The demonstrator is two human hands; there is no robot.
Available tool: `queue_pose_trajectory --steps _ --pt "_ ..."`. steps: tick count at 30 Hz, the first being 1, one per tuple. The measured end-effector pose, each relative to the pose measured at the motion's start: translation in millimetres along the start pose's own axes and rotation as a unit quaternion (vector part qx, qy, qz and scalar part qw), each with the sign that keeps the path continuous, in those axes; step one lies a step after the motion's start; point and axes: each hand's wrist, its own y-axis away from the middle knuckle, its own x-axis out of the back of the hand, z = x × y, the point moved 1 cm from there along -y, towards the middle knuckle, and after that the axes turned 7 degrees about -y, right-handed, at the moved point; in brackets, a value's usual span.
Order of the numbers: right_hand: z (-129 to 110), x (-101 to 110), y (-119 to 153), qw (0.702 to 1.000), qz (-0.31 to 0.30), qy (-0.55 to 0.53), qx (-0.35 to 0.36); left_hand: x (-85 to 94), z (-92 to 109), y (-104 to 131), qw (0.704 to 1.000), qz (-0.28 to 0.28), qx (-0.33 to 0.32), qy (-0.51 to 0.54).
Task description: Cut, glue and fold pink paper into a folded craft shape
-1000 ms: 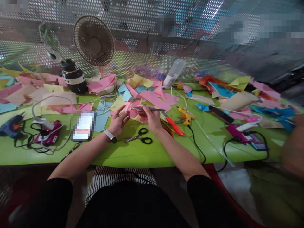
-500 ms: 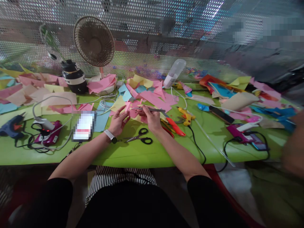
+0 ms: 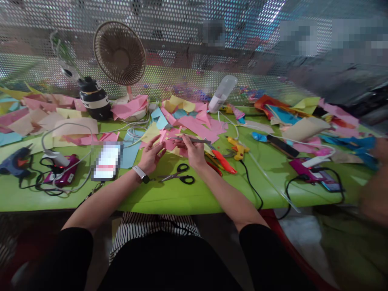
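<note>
My left hand (image 3: 152, 155) is closed around a small piece of pink paper (image 3: 163, 136), held up near its fingertips. Opposite it, my right hand (image 3: 194, 150) grips metal tweezers (image 3: 197, 140), whose tips point left toward the pink piece. Whether the tips touch the paper is too small to tell. Black-handled scissors (image 3: 178, 176) lie on the green table (image 3: 169, 200) below and between my hands. Pink and yellow paper scraps (image 3: 203, 126) lie behind and under my hands.
A phone (image 3: 106, 161) and a power strip (image 3: 65, 171) lie to the left. Right of my hands are an orange-red tool (image 3: 224, 161) and a yellow glue gun (image 3: 239, 148). A fan (image 3: 120, 54) and a black bottle (image 3: 94, 99) stand behind. Another person's arm (image 3: 376, 190) is at the right edge.
The other person's blurred arm at the right edge has shifted slightly. My hands, the pink piece and the tweezers look the same.
</note>
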Motion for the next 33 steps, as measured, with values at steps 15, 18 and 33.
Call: queue_pose_trajectory --steps 15,18,33 --pt "-5.0 -1.8 0.4 1.0 0.009 0.001 -0.006 -0.5 1.0 1.1 1.0 0.002 0.004 0.004" --pt "-4.2 -1.6 0.4 1.0 0.004 -0.005 0.002 -1.3 1.5 1.8 1.0 0.003 0.005 0.007" --pt "-5.6 -0.3 1.2 1.0 0.013 0.013 0.022 -0.8 0.9 -0.6 1.0 0.001 0.003 0.015"
